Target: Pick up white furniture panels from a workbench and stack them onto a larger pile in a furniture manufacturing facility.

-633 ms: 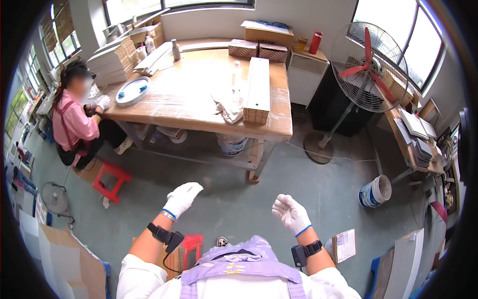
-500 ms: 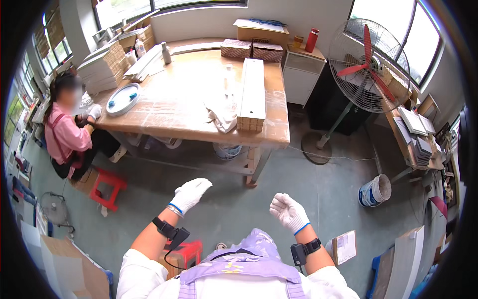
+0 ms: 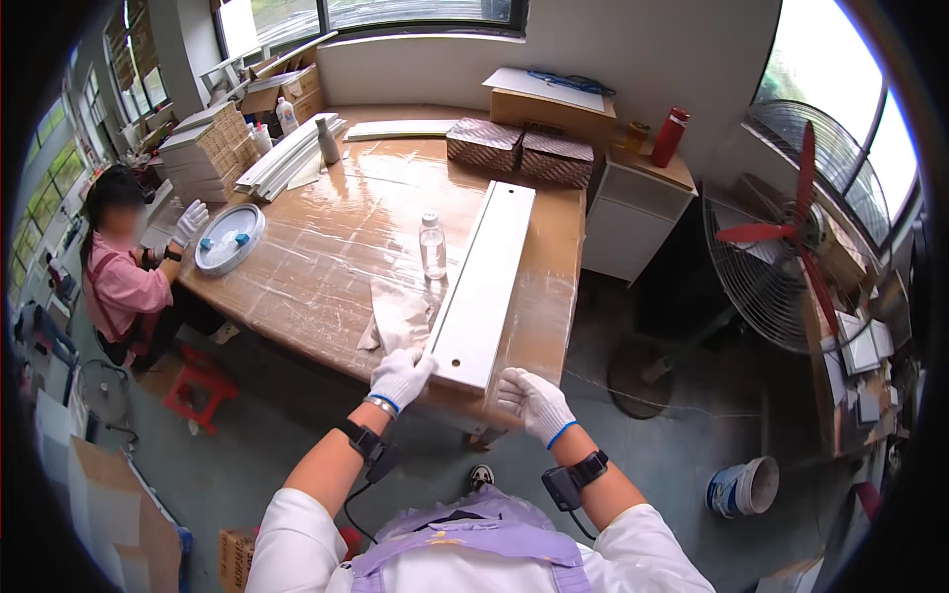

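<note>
A long white panel (image 3: 481,296) with a small hole near each end lies on top of a stack on the wrapped table, its near end facing me. My left hand (image 3: 402,378), in a white knitted glove, is at the near left corner of the stack; its fingers reach forward and seem to touch the edge. Just off the near right corner is my right hand (image 3: 539,405), also gloved, its fingers loosely bent and apart with nothing in them. A crumpled pale cloth (image 3: 398,314) lies left of the panel, and a clear capped bottle (image 3: 432,247) stands beyond it.
The brown table (image 3: 326,252) spreads ahead. At its left sits a co-worker (image 3: 124,272) near a round white lid (image 3: 229,240). Patterned boxes (image 3: 484,144) stand at the back. A large fan (image 3: 796,232) and a bucket (image 3: 743,487) are to the right; a red stool (image 3: 203,387) is left.
I have come closer to the table. Both hands have gone from above open floor to the near end of the panel stack. The co-worker's gloved hand is raised.
</note>
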A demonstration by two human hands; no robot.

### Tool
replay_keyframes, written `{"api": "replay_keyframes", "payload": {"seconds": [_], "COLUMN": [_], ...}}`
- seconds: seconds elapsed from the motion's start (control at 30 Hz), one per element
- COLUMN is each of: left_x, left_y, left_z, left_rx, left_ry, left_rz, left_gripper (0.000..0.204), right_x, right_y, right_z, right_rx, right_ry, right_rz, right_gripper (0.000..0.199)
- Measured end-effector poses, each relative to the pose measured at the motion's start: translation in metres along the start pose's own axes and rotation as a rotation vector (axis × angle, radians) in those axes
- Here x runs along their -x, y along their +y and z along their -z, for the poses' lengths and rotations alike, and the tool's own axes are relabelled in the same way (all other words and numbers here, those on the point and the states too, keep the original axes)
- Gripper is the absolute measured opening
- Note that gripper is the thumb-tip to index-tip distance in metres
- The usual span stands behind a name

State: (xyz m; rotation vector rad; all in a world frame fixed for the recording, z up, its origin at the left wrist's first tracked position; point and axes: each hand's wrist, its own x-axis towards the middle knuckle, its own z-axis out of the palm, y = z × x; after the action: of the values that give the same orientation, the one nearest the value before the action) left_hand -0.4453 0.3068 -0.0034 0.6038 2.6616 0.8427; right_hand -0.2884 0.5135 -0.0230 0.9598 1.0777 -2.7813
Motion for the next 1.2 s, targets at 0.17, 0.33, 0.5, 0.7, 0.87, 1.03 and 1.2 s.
{"api": "replay_keyframes", "payload": {"seconds": [0.17,0.33,0.5,0.7,0.87,1.03,1.2], "left_x": [0.002,0.020,0.034,0.091,0.160,0.247,0.399], "left_y": [0.015,0.041,0.048,0.003,-0.033,-0.057,-0.090], "left_z": [-0.007,-0.019,-0.044,-0.054,-0.062,-0.053,-0.015], "left_rx": [-0.188,-0.321,-0.072,1.380,1.761,1.368,1.196], "left_ry": [0.094,0.183,0.087,-0.332,-0.299,-0.034,0.102], "left_rz": [0.028,-0.151,-0.019,0.630,0.410,0.402,0.380], "left_gripper": [0.044,0.040,0.050,0.050,0.043,0.046,0.044], "right_x": [-0.044,-0.053,-0.047,-0.010,0.033,0.056,0.057], "right_y": [-0.018,-0.031,-0.042,0.000,0.058,0.086,0.120], "right_z": [0.008,0.015,0.022,0.023,0.019,0.012,0.030], "right_rx": [0.007,0.263,0.364,0.228,0.238,0.036,0.856], "right_ry": [0.030,0.082,0.046,-0.063,-0.194,-0.322,-0.570], "right_rz": [-0.089,-0.032,-0.042,-0.160,-0.317,-0.474,0.387], "right_gripper": [0.014,0.030,0.046,0.039,0.043,0.043,0.053]}}
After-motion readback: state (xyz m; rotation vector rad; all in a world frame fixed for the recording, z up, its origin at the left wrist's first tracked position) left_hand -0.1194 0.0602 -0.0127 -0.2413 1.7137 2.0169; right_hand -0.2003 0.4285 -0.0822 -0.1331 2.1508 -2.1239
